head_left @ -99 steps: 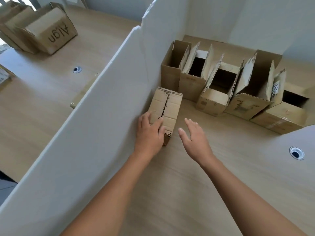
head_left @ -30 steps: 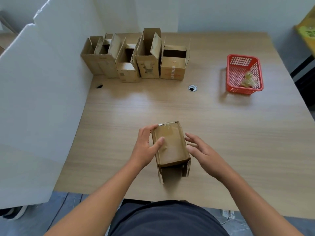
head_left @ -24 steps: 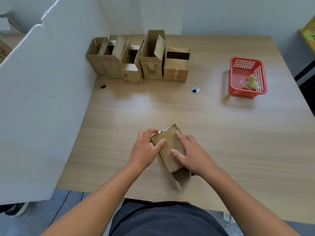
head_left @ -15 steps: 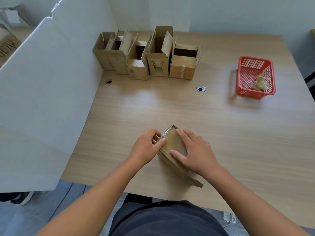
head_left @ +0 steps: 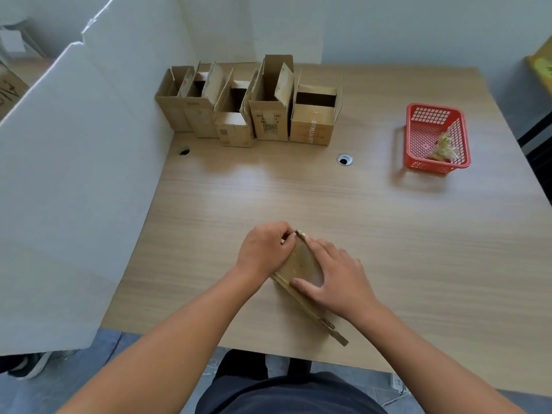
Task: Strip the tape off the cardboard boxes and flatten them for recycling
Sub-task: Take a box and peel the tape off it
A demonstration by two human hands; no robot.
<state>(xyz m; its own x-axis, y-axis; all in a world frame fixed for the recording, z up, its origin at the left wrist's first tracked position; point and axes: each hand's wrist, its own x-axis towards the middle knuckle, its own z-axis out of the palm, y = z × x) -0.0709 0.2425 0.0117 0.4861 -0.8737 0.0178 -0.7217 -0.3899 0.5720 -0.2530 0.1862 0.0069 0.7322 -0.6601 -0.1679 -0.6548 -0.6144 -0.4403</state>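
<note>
A: Where is the box that is being worked on?

B: The box [head_left: 301, 264] lies on the desk [head_left: 388, 234], under and between the two hands, close to the edge nearest the person. It looks partly collapsed. One flap sticks out past the right wrist.

A: What are the hands doing?

B: Both are together on that one box. The right hand [head_left: 337, 276] is laid on the top face with its fingers straight and spread. It presses down and does not grip. The left hand [head_left: 265, 249] has its fingers curled, and its tips pinch a small shiny tab at the box's far corner. I take the tab to be a tape end [head_left: 300, 233].

A: Which way does the box run?

B: The long axis is diagonal. It starts at the far corner under the left fingertips and runs back and to the right, under the right palm and past the right wrist. The left hand is the nearer one to the tab, and is in fact on it.

A: What does the next move require?

B: In my judgement, a low pull of the tab back along that axis while the right hand holds the box down. The right palm seems to cover the strip's likely path, so it would have to shift. A steep pull could tear the tape short.

A: What else is on the desk?

B: A red basket [head_left: 436, 135] holding crumpled scraps sits well beyond and to the right of the right hand. A row of open boxes [head_left: 270, 121] stands well beyond both hands. A white board [head_left: 74, 174] stands to the left of the left hand.
</note>
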